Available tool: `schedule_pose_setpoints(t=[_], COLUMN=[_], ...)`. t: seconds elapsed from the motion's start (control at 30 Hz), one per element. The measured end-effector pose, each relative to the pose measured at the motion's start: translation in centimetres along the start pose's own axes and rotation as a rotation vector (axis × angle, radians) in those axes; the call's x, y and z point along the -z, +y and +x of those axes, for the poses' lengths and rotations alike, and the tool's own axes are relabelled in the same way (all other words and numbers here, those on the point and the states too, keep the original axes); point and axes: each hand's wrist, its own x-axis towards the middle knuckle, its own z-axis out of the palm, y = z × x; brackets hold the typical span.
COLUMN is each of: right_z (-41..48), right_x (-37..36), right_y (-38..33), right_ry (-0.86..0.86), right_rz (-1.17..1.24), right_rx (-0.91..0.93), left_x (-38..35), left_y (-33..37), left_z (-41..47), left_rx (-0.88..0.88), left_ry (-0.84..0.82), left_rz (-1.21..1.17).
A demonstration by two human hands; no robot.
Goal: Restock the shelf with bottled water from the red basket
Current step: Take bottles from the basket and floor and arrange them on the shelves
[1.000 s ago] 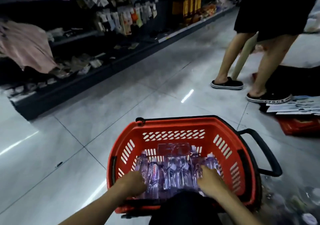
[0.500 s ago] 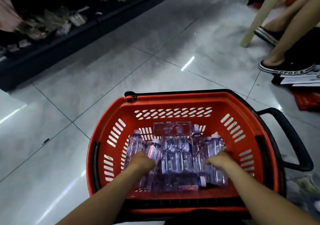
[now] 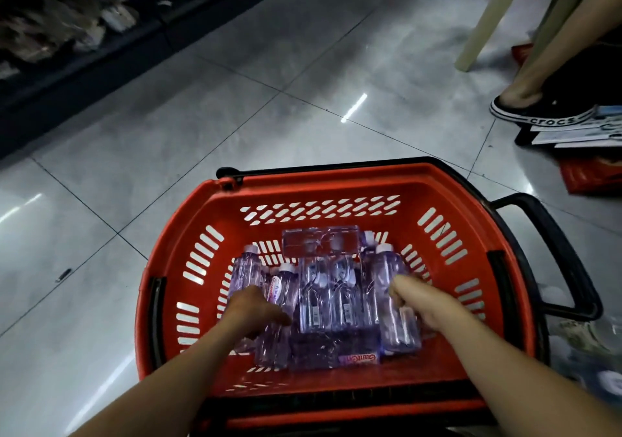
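Reaching into the red basket (image 3: 323, 187) on the floor, I have both hands down among the bottles (image 3: 323, 298): my left hand (image 3: 250, 312) lies curled over one at the left, my right hand (image 3: 420, 302) wraps one at the right, though whether either grip is closed I cannot tell. Full and clear, they should be heavy, stiff and slick, so I would grasp mid-body, not the cap.

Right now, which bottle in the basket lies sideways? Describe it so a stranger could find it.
Start at the red basket on the tiled floor. Among the clear bottles packed in it, look at the near edge between the two hands. The sideways bottle lies across there, its pink label readable, while its neighbours point caps away.
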Motion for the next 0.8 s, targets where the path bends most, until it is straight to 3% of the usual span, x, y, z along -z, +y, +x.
schedule_pose_setpoints(t=[0.1, 0.27, 0.4, 0.6, 0.8], right_z=[-0.9, -0.5, -3.0, -10.0, -18.4], right_x=[-0.8, -0.2, 0.5, 2.6, 5.8], right_y=[-1.0, -0.7, -1.1, -3.6, -3.3], right_ry=[-0.164, -0.256, -0.319, -0.335, -0.225], right_rz=[0.196, 0.449, 0.67, 0.837, 0.947], right_rx=[-0.072, -0.055, -0.019, 0.191, 0.424], left_x=[-0.1, -0.6, 0.5, 1.6, 2.9], left_y=[-0.2, 0.6, 1.6, 5.2, 11.7], left_z=[0.4, -1.0, -3.2, -9.2, -18.3], left_rx=[-0.02, -0.088, -0.065, -0.336, -0.611], left_ry=[-0.072, -0.136, -0.34, -0.374, -0.549], left_rz=[0.026, -0.189, -0.486, -0.8, -0.988])
